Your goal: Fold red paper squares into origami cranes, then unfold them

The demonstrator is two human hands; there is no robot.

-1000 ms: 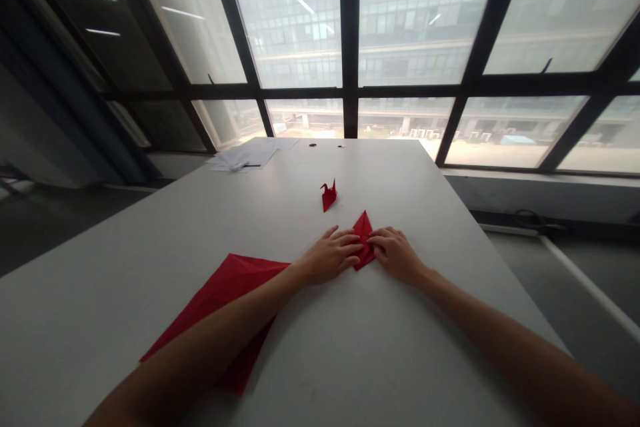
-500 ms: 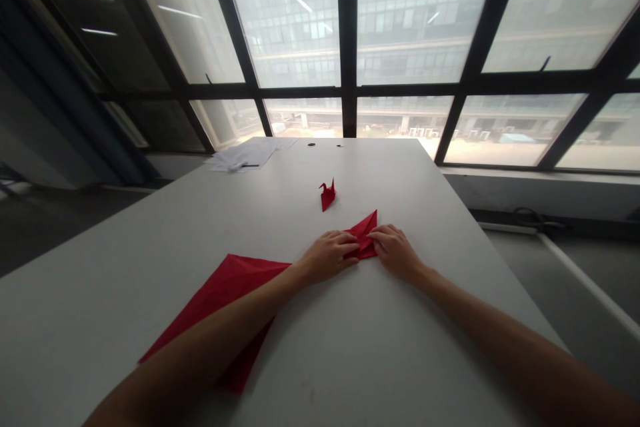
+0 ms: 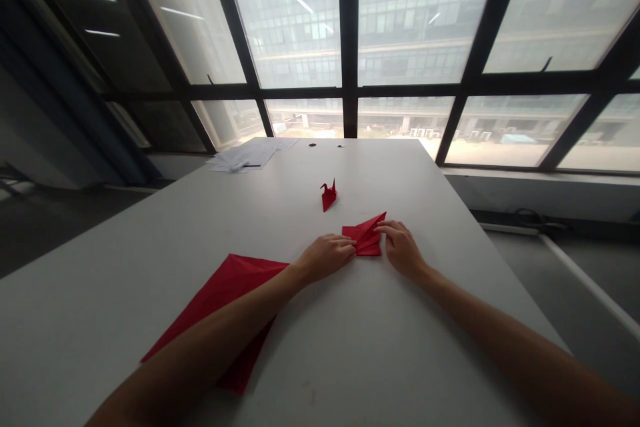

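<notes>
1. Red sheet (image 3: 225,282), large, lying on the white table (image 3: 350,347), partly covered by my left forearm (image 3: 225,334).
2. My left hand (image 3: 326,258): fingertips together on the folded red paper (image 3: 368,240); grip unclear.
3. Red paper crane (image 3: 329,199), beyond my hands.
4. Folded red paper, between both hands.
5. My right hand (image 3: 403,252): fingertips at its raised flap; pinch, cannot tell.

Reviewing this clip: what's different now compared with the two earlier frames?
The small folded red paper has turned clockwise: its point, first aimed at the window, now angles right toward the right hand. The left hand has drawn back slightly leftward, uncovering more of it. Both hands still touch it. The paper crane, large red sheet and white papers stayed put.
</notes>
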